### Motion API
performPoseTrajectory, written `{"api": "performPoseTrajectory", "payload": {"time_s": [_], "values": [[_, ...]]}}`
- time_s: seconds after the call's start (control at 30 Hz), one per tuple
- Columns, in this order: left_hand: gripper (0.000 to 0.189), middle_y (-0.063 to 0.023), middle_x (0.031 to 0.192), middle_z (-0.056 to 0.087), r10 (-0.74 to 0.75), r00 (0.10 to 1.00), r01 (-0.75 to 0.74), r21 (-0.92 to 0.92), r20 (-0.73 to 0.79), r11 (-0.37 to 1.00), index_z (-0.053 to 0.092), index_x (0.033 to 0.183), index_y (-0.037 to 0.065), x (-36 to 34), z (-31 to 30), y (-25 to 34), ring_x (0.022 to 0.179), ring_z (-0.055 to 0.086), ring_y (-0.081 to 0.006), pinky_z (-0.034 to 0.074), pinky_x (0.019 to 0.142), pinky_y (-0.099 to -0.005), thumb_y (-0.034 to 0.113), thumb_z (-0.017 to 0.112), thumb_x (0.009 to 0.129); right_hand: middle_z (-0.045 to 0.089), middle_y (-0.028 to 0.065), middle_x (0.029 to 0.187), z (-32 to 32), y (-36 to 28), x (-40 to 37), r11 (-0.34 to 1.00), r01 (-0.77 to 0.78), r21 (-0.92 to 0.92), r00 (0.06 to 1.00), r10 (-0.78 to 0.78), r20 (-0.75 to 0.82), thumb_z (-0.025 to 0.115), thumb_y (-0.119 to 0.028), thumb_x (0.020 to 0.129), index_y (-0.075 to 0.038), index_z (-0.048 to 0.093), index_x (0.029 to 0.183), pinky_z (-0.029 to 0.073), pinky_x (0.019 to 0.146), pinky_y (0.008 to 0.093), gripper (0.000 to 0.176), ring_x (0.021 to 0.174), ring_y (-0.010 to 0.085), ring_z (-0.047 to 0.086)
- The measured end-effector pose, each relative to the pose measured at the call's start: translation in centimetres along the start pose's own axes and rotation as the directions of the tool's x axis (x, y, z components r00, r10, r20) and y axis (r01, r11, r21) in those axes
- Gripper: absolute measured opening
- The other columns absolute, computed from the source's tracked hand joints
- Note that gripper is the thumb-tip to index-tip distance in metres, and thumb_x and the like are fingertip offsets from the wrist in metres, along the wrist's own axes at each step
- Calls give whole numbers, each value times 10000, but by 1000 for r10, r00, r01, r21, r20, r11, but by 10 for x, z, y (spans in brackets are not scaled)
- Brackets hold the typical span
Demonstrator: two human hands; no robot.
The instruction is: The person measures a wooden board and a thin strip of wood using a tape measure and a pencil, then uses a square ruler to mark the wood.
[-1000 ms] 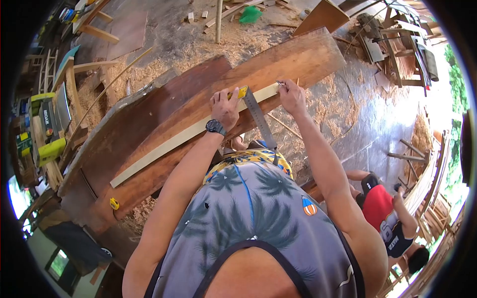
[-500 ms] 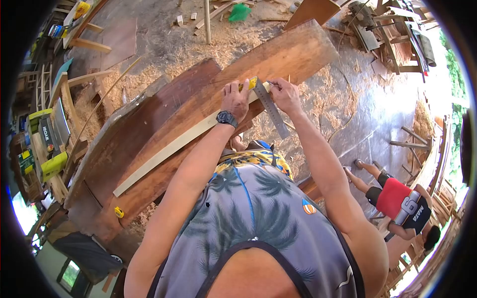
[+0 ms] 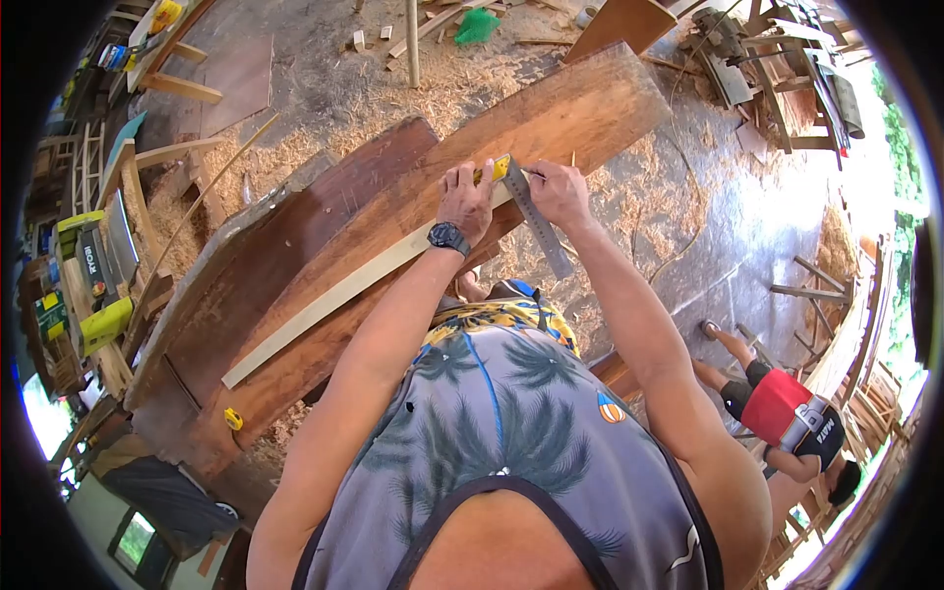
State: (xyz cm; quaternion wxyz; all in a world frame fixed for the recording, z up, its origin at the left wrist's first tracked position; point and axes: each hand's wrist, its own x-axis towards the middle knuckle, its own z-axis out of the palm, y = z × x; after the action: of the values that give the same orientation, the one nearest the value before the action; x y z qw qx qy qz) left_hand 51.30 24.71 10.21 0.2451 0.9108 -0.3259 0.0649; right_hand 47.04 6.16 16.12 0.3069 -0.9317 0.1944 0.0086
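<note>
Your left hand [image 3: 464, 204] grips the metal square [image 3: 539, 221] by its yellow stock, blade across the pale strip [image 3: 324, 306] lying along the broad plank [image 3: 585, 103]. Your right hand [image 3: 560, 197] pinches a thin stick [image 3: 573, 157]. Press the stock flush so the blade can't swing.

'ryobi' on equipment [image 3: 98, 270]; 'mata' and an unclear digit on a jersey [image 3: 768, 400]

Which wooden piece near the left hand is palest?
The narrow cream wooden strip under the left hand; the broad orange-brown plank and reddish-brown plank are darker.
</note>
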Motion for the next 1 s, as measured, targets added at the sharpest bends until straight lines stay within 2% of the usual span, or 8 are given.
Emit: {"api": "performPoseTrajectory", "payload": {"time_s": [0.23,0.3,0.53,0.73,0.83,0.9,0.93,1.0], "values": [[452,-179,1225,516,12,1000,-12,5,18,1000,550,1386,136,-1,-2,-1,1135,493,-374,408,962,-492,223,625,948,718,204,873,2,-5,-4,993,45,-110,999,-43,22,574,-181,849,-146,771,1014,562,819,475,260,849,401,696],[447,-181,1228,512,21,1000,-21,-3,0,1000,552,1381,127,-1,-1,-1,1140,490,-376,407,966,-492,219,623,949,715,215,871,1,-3,-8,985,69,-157,995,-58,77,573,-179,852,-129,769,1001,557,823,488,252,846,414,693],[460,-183,1233,509,42,999,-42,3,11,999,529,1401,128,-2,1,-3,1138,489,-377,406,969,-496,220,607,956,713,240,906,-3,-6,-4,998,36,-60,999,-36,3,552,-190,866,-119,757,1025,551,823,503,269,872,418,694],[475,-185,1244,508,46,999,-46,9,25,999,507,1419,124,-3,2,-3,1146,484,-379,400,982,-500,224,591,962,714,242,901,0,-13,-4,978,23,-207,997,-8,76,539,-176,869,-107,746,978,555,818,507,244,876,426,697],[473,-180,1249,509,32,999,-32,-8,36,999,510,1420,124,-3,1,-4,1158,477,-378,395,993,-497,233,584,965,717,231,910,-10,-23,-8,956,72,-286,994,-44,105,533,-178,853,-104,763,1003,559,823,498,284,863,423,697],[462,-176,1254,509,21,998,-21,3,64,1000,530,1409,113,-3,-1,-3,1170,473,-371,391,1000,-496,237,580,966,716,243,947,-25,-30,-11,885,110,-452,942,52,331,544,-176,847,-79,758,985,555,839,500,273,887,426,696],[462,-176,1254,509,21,998,-21,0,60,1000,530,1409,113,-3,0,-3,1170,473,-371,391,1000,-496,237,580,966,716,243,947,-34,-35,-13,883,111,-456,943,52,329,544,-176,847,-79,758,985,555,839,500,273,887,426,696],[453,-164,1251,519,16,999,-16,2,28,1000,553,1394,106,-3,1,-2,1166,478,-357,395,997,-490,232,583,960,721,241,966,-51,-41,-22,791,167,-589,852,185,490,569,-144,845,-95,743,1051,564,841,468,274,929,401,706]]}}
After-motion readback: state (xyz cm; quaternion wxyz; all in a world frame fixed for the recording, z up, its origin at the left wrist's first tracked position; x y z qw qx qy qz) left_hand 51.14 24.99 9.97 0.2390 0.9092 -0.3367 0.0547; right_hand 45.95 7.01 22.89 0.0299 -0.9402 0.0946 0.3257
